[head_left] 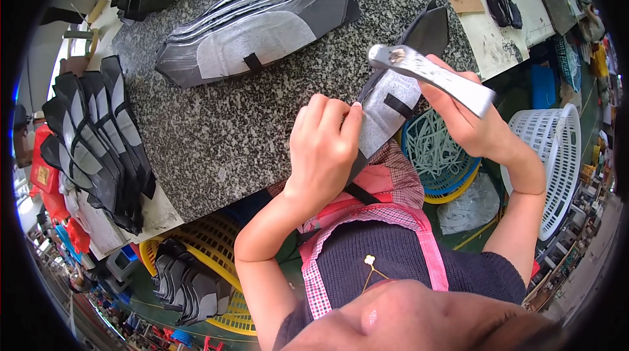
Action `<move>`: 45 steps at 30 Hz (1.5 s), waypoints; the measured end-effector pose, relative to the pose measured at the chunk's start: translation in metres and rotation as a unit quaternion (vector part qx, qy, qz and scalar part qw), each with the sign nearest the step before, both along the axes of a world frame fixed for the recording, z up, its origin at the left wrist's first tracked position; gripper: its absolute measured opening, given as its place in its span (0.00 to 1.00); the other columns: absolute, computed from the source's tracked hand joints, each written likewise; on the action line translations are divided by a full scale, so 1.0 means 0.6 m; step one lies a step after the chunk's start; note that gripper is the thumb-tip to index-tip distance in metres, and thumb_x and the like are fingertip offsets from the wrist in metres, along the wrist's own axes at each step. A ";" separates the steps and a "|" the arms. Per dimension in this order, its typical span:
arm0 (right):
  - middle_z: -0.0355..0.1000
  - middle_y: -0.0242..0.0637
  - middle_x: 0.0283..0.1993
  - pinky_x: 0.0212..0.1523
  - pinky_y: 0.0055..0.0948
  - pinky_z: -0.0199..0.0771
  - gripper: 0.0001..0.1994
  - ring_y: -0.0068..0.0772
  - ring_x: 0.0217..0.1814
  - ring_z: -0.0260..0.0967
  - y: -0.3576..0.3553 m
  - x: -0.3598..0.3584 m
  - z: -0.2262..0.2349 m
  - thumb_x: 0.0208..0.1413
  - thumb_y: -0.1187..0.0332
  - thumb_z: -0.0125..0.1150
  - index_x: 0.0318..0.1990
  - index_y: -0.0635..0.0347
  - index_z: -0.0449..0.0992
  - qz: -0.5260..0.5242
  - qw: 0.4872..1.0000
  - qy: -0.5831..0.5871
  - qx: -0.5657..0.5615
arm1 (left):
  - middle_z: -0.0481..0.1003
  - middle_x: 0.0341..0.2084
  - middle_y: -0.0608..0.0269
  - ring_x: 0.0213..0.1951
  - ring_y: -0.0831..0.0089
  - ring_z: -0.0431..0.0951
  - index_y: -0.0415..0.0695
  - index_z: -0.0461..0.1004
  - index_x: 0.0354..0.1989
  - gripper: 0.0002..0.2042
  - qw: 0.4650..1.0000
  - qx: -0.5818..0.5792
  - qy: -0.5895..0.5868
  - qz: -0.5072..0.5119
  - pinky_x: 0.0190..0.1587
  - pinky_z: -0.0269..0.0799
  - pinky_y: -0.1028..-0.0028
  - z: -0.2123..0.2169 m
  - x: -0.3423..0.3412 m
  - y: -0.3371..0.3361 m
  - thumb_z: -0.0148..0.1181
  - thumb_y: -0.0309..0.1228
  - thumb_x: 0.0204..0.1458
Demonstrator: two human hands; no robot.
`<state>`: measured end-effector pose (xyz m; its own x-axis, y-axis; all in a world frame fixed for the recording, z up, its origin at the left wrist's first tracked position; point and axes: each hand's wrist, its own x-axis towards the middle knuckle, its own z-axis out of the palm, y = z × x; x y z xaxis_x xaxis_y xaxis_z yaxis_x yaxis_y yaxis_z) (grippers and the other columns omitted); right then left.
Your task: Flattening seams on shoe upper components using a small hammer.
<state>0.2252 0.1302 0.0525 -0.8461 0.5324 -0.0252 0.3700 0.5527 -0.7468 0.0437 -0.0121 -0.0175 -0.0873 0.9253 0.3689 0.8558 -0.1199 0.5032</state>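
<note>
My right hand (475,125) is closed round a hammer, its handle mostly hidden by the steel head (439,76). The head is raised over a long dark panel (383,112) with a grey backing patch and a short black strap. This panel lies at the right edge of the speckled stone table (216,115), its near end by my apron. Along the panel's left edge, my left hand (321,145) pinches it between bent fingers and thumb. Farther left on the table rests a stack of similar dark panels (255,40), the top one showing a grey patch and black strap.
More panels (98,135) lie fanned at the left, with others in a yellow basket (229,315) below. To the right stand a blue basket (439,148) of pale strips and a white basket (570,174). A pale side table (504,43) adjoins at the far right.
</note>
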 end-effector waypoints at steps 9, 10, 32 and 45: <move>0.73 0.58 0.34 0.32 0.45 0.73 0.12 0.62 0.36 0.73 0.004 0.013 -0.016 0.60 0.75 0.53 0.51 0.64 0.73 0.094 0.961 0.088 0.246 | 0.71 0.29 0.59 0.35 0.65 0.72 0.34 0.77 0.37 0.11 0.989 0.041 0.132 -0.045 0.34 0.67 0.69 -0.002 0.001 -0.004 0.61 0.24 0.44; 0.73 0.58 0.34 0.32 0.45 0.73 0.12 0.62 0.36 0.73 -0.001 0.012 -0.016 0.60 0.75 0.53 0.51 0.64 0.73 0.096 0.960 0.088 0.246 | 0.71 0.29 0.59 0.35 0.65 0.72 0.34 0.77 0.37 0.11 0.990 0.040 0.131 -0.043 0.34 0.67 0.69 -0.004 0.000 -0.005 0.61 0.24 0.44; 0.70 0.54 0.32 0.30 0.47 0.72 0.13 0.60 0.32 0.72 -0.050 -0.013 0.017 0.51 0.76 0.54 0.45 0.67 0.70 0.051 0.997 0.042 -0.026 | 0.72 0.30 0.61 0.37 0.65 0.71 0.35 0.78 0.38 0.12 0.993 0.004 0.094 -0.070 0.36 0.67 0.70 0.007 -0.025 -0.060 0.61 0.25 0.43; 0.70 0.55 0.29 0.33 0.49 0.71 0.16 0.65 0.36 0.71 -0.045 -0.003 -0.005 0.55 0.76 0.51 0.52 0.63 0.70 0.046 0.988 -0.115 -0.095 | 0.74 0.29 0.65 0.39 0.64 0.72 0.43 0.80 0.32 0.08 0.997 -0.038 -0.050 -0.043 0.40 0.69 0.66 0.007 -0.039 -0.008 0.67 0.30 0.43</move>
